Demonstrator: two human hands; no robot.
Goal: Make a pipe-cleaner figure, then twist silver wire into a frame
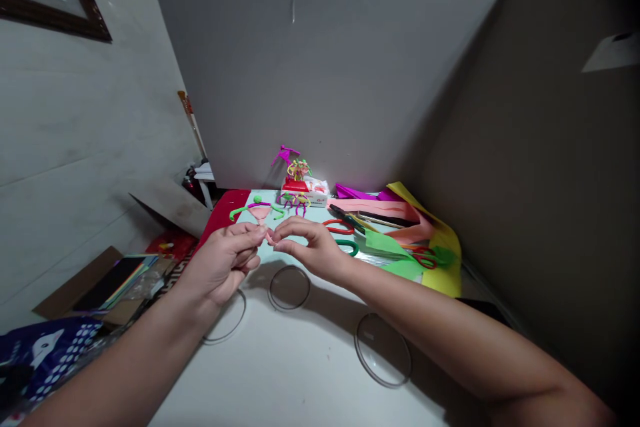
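Between my hands is a small doll figure (259, 211) with a green head, purple shoulders, green bent arms and a pink body, apparently wrapped in strips of paper. My left hand (220, 263) pinches its lower body between thumb and forefinger, so the head points away from me. My right hand (314, 248) has thumb and fingers closed around a thin pink end at the bottom of the figure, close to the left fingertips. Fingers hide part of this pink end. Both hands are raised above the white table (310, 387).
Thin wire rings lie on the table, one ring (270, 293) below my hands and another ring (358, 350) under my right forearm. Similar colourful figures (299, 170) stand around a small box (320, 197). Behind my right hand are pliers (346, 217), scissors (425, 257) and yellow paper (447, 267).
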